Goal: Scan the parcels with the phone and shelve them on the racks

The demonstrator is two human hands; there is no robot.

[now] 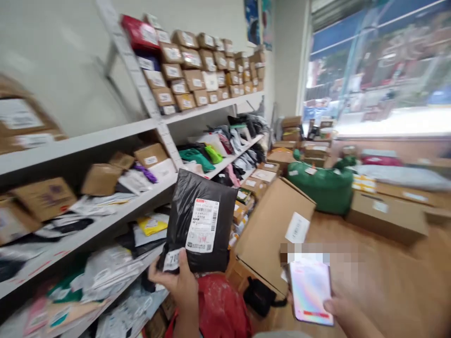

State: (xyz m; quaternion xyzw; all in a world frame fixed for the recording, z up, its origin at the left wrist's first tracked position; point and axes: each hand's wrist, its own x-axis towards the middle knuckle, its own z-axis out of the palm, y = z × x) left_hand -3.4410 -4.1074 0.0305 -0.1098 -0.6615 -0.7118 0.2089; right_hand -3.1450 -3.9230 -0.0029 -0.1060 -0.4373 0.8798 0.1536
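A black plastic mailer parcel point(225, 234) is pinched at its lower left corner by my left hand point(181, 281), thumb on the front. Its white shipping label point(203, 225) faces me, and a smaller number sticker point(171, 260) sits beside my thumb. Lower right, my right hand point(336, 305) is closed around a smartphone point(312, 291) with its lit screen turned up. The phone's top part is blurred over. Behind both hands leans a large flat cardboard box point(271, 230). Below the parcel lies a red bag point(220, 305), and a small black pouch point(260, 296) is between the hands.
White shelves point(116, 131) on the left carry many boxes point(195, 80) and plastic mailers point(116, 267). On the wooden floor point(352, 249) stand a green sack point(319, 185) and a wide cardboard box point(387, 213). A large window point(380, 70) is at the far right.
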